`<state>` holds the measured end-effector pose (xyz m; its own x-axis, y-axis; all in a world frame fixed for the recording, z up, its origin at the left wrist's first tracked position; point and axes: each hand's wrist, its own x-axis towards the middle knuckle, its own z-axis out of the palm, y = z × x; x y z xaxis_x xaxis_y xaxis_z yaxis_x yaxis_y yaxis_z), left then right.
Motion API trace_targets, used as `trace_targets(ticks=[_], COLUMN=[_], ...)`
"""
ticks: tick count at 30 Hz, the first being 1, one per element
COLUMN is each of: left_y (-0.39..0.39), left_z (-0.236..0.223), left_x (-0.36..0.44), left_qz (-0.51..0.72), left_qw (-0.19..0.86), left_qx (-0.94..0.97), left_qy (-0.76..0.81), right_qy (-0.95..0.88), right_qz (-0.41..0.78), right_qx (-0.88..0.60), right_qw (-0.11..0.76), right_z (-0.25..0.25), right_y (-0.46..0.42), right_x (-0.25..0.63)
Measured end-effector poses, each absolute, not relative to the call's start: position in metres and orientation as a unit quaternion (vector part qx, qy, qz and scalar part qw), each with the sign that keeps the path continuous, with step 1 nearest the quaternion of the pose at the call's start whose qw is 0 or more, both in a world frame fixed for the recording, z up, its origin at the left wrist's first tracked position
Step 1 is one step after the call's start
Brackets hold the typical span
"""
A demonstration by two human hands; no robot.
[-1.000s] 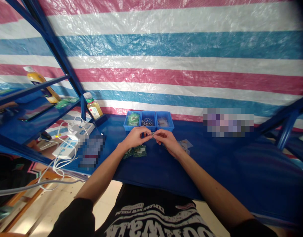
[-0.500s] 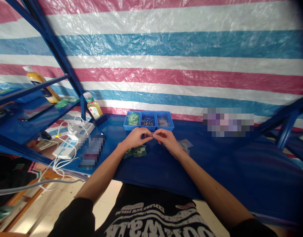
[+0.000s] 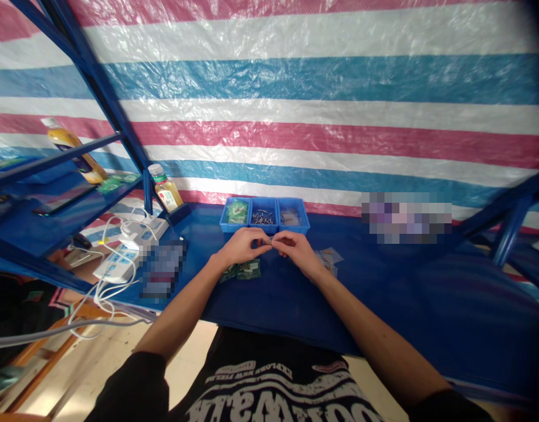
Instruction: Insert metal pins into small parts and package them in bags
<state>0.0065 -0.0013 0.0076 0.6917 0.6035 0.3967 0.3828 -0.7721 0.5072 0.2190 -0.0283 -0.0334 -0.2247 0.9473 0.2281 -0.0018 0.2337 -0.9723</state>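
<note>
Thumb and fingers of my left hand (image 3: 246, 244) are pinched together, and the fingertips of my right hand (image 3: 293, 246) meet them. Something tiny sits between the two pinches, too small and covered to name. Just beyond my hands stands a blue tray of three bins: green packets (image 3: 237, 211) in the left bin, small dark metal pieces (image 3: 263, 217) in the middle one, clear plastic bags (image 3: 290, 217) in the right one. Several green packets (image 3: 249, 269) lie on the table by my left wrist. Clear bags (image 3: 329, 258) with small contents lie beyond my right wrist.
White power strips (image 3: 117, 264) with tangled cables lie at the left, beside a blurred-out flat object (image 3: 163, 269). A bottle (image 3: 166, 189) stands by the blue frame post. Another blurred item (image 3: 405, 218) lies at the back right. Striped sheeting (image 3: 313, 135) hangs behind the table.
Both hands stay in nearly the same place, fingertips together. The fingers of my right hand have shifted slightly around the small thing, which shows less than it did a second ago.
</note>
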Motion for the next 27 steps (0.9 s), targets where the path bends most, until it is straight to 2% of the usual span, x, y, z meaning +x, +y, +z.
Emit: trace_targets(ticks=[8,16,27], left_y=[-0.0015,0.0010,0.0008], left_z=[0.0084,0.0045,0.0052], left_x=[0.0063,0.0058,0.0057], left_qz=[0.294,0.308,0.303], left_qw=[0.200,0.200,0.200], left_qx=[0.896,0.889,0.892], left_qy=[0.268,0.274,0.270], right_qy=[-0.600,-0.618,-0.620], right_qz=[0.513,0.469,0.493], right_qx=[-0.392,-0.389,-0.369], right_qw=[0.473,0.497,0.486], right_z=[-0.0354,-0.0364,-0.0356], right_y=[-0.0277,-0.0269,-0.0278], right_x=[0.2167,0.2195,0.2177])
